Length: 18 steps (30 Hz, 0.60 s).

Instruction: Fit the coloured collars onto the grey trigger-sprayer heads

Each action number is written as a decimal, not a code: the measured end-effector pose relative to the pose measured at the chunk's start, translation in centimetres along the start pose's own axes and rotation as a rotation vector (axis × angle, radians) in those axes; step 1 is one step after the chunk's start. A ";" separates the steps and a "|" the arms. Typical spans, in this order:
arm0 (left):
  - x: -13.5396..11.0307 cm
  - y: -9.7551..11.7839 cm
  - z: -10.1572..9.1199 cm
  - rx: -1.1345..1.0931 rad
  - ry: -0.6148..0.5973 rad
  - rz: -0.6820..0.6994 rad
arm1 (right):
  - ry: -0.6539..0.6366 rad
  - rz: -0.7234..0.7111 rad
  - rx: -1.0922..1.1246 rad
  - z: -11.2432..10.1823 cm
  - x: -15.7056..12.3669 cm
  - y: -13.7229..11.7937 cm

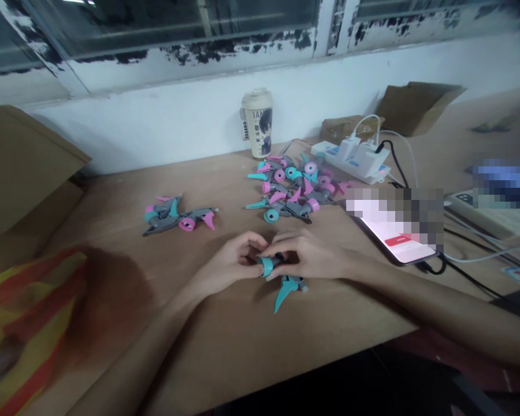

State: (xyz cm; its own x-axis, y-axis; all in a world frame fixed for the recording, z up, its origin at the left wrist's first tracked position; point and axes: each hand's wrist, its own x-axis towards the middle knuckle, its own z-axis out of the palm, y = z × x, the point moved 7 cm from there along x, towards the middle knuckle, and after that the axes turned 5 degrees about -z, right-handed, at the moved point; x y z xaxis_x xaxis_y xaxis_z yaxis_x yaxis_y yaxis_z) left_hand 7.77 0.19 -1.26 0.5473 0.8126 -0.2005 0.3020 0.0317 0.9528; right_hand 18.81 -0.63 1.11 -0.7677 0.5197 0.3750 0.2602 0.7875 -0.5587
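Close to the table's front, both hands meet at a grey-and-teal plastic part (266, 266) with a round teal cap and a pointed teal lever sticking out below. My right hand (305, 254) pinches its grey body between thumb and fingers. My left hand (238, 257) has its fingers curled round the cap end, thumb against the teal ring. The fingers hide much of the grey body. Beyond the hands lies a pile of similar grey parts (292, 193) with pink or teal caps and levers. Several more of these parts (179, 216) lie together to the left.
A printed coffee cup (260, 124) stands against the wall. To the right are a power strip (351, 162) with plugged-in chargers, a phone (398, 237) and cables. Cardboard boxes (21, 167) stand at the left, above a red-and-yellow bag (30, 312). A brown paper bag (416, 107) sits at the back right.
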 end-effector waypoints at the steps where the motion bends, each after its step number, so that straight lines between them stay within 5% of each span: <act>1: 0.0 0.1 0.0 0.006 0.019 0.010 | 0.014 -0.002 -0.037 -0.1 0.1 0.0; 11: -0.1 0.3 0.4 0.106 0.183 0.061 | 0.092 -0.036 -0.262 -0.4 0.1 0.1; 18: -1.0 0.9 -0.6 0.457 0.484 0.090 | 0.127 -0.013 -0.382 -0.5 -0.1 0.6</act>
State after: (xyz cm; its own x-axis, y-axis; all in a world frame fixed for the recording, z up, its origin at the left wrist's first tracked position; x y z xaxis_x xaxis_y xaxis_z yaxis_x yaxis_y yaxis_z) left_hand 7.04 -0.26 -0.08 0.2063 0.9732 0.1015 0.6299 -0.2115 0.7474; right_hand 19.37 -0.05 1.12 -0.7000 0.5271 0.4819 0.4683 0.8482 -0.2475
